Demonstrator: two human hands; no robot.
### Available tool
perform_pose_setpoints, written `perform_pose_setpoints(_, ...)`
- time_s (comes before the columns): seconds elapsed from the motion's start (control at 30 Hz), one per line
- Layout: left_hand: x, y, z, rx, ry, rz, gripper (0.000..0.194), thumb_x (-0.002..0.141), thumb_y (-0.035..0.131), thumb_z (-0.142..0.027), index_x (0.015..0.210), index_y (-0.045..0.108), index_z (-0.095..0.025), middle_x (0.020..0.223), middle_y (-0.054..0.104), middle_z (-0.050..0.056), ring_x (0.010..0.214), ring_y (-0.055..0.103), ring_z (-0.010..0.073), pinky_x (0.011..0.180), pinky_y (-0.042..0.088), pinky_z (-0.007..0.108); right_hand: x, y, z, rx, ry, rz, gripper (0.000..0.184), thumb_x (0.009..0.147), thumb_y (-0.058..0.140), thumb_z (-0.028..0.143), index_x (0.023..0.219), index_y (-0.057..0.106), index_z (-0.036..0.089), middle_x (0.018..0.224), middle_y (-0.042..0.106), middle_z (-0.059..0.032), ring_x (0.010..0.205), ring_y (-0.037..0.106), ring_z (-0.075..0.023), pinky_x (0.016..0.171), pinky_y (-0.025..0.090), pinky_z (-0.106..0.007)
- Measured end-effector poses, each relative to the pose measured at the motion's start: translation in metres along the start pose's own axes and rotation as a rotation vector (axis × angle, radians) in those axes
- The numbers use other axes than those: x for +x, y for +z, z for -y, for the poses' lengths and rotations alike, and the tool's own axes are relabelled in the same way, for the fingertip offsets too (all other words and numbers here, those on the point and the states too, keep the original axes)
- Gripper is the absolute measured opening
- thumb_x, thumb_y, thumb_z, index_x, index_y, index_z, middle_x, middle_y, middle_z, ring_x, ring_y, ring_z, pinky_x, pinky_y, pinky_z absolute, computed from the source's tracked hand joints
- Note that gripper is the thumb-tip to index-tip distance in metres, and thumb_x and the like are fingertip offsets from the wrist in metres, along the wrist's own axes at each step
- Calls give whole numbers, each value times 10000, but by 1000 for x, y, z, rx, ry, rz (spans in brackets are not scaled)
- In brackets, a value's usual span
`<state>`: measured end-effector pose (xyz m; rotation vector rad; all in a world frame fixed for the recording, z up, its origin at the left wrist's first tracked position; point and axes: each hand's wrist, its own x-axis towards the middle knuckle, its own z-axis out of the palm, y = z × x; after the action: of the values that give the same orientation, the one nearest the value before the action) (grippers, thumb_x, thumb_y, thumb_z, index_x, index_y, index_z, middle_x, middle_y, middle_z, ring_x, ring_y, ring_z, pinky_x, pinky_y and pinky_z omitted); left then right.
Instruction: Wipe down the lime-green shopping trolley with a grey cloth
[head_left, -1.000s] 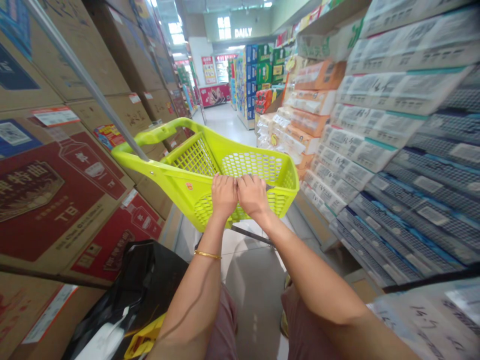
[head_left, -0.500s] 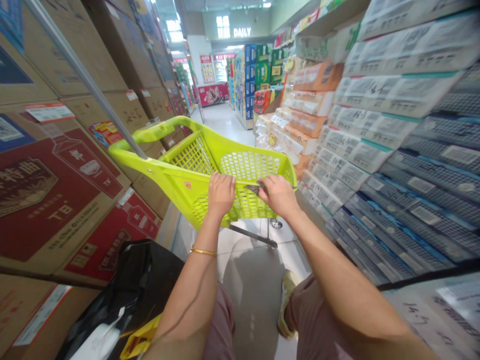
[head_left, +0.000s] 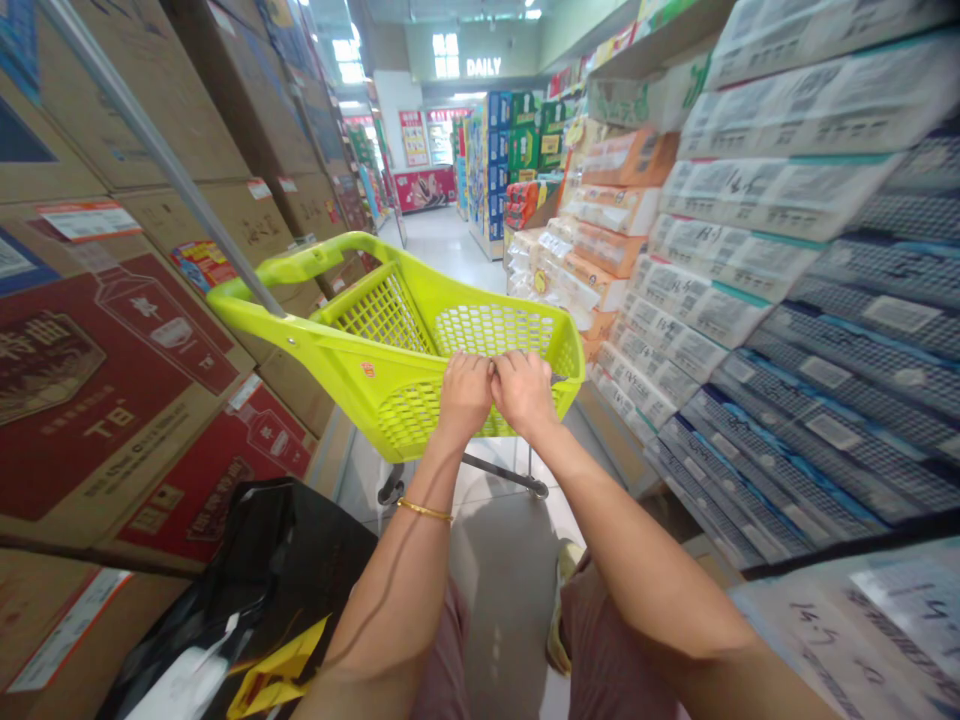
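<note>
A lime-green plastic shopping cart (head_left: 337,350) stands crosswise in front of me, its handle end to the left. My left hand (head_left: 466,390) is closed over the near rim of its basket, fingers curled across the top. Right beside it, nearly touching, my right hand (head_left: 523,388) is also closed at the rim. A dark grey scrap, seemingly cloth (head_left: 557,379), peeks out at the right hand's side; most of it is hidden under the fingers. Below the basket show a dark frame bar (head_left: 495,475) and wheels.
Cardboard cartons (head_left: 112,370) are stacked along the left, with a black bag (head_left: 300,540) low in front of them. Packs of tissue paper (head_left: 750,190) are piled on the right. A tiled aisle floor (head_left: 442,235) runs ahead toward more shelves. A metal pole (head_left: 157,140) slants across the upper left.
My left hand has slid right along the rim and my right hand left, so they now meet. The dark scrap between them is mostly covered. The cart appears slightly further left.
</note>
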<state>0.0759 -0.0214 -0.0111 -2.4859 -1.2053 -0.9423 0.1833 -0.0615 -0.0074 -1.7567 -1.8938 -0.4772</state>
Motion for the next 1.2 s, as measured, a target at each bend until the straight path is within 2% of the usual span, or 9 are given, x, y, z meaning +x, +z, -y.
perform_pose_setpoints(0.1, 0, 0, 4, 7, 20, 23, 315, 945, 294, -259, 815, 573, -196, 826, 619, 70, 837, 521, 219, 835, 391, 363, -1, 1, -7, 6, -82, -3, 277, 930, 367, 307, 1063, 588, 205, 1030, 607, -75, 921, 438, -235, 751, 284, -343)
perform_pose_setpoints(0.2, 0, -2, 7, 10, 38, 34, 331, 952, 283, -301, 826, 571, -198, 824, 613, 74, 830, 515, 222, 795, 379, 360, -5, 0, -25, 24, -127, 3, 289, 918, 393, 311, 1096, 589, 194, 1038, 606, -87, 929, 444, -232, 764, 298, -335)
perform_pose_setpoints(0.43, 2, 2, 4, 36, 14, 20, 326, 950, 292, -293, 782, 557, -206, 811, 609, 75, 826, 509, 230, 783, 364, 363, -19, -10, -73, 78, -40, 48, 264, 857, 462, 258, 1049, 609, 153, 1011, 626, -96, 926, 482, -225, 801, 338, -324)
perform_pose_setpoints(0.53, 2, 4, 1, 40, -6, 11, 318, 947, 293, -283, 778, 553, -209, 808, 603, 76, 831, 502, 234, 785, 362, 368, -20, -11, -70, 51, 11, 53, 250, 853, 458, 253, 1025, 610, 153, 998, 623, -96, 917, 478, -226, 794, 334, -327)
perform_pose_setpoints(0.63, 1, 6, 0, 35, -11, -2, 309, 943, 295, -269, 779, 551, -213, 808, 597, 76, 836, 497, 236, 788, 359, 374, -16, -9, -50, 19, 34, 44, 250, 859, 453, 258, 1038, 602, 168, 1005, 607, -96, 920, 457, -230, 778, 321, -331)
perform_pose_setpoints(0.77, 1, 9, 0, 36, -23, -9, 291, 934, 317, -260, 762, 547, -216, 791, 590, 73, 828, 497, 236, 789, 355, 376, -6, -4, -18, 8, -10, 45, 268, 900, 405, 291, 1062, 591, 188, 1039, 586, -108, 941, 429, -246, 760, 299, -344)
perform_pose_setpoints(0.87, 1, 9, 2, 33, -19, -5, 292, 936, 315, -261, 763, 547, -219, 791, 592, 70, 826, 495, 235, 790, 352, 376, -2, -1, -7, 9, -21, 43, 287, 921, 364, 295, 1066, 589, 191, 1059, 582, -113, 940, 423, -248, 756, 289, -351)
perform_pose_setpoints(1.03, 0, 6, 6, 34, 34, 12, 327, 953, 271, -290, 796, 549, -216, 812, 595, 69, 831, 491, 229, 791, 348, 370, -4, -3, -25, 58, -113, 33, 293, 902, 406, 300, 1111, 580, 189, 1068, 597, -91, 949, 439, -240, 775, 297, -339)
perform_pose_setpoints(1.2, 0, 4, 4, 43, 41, 6, 344, 957, 252, -302, 815, 552, -210, 823, 593, 75, 843, 486, 231, 794, 346, 365, -14, -10, -60, 65, -32, 52, 260, 847, 462, 249, 1041, 609, 159, 1001, 618, -95, 907, 469, -229, 781, 324, -325)
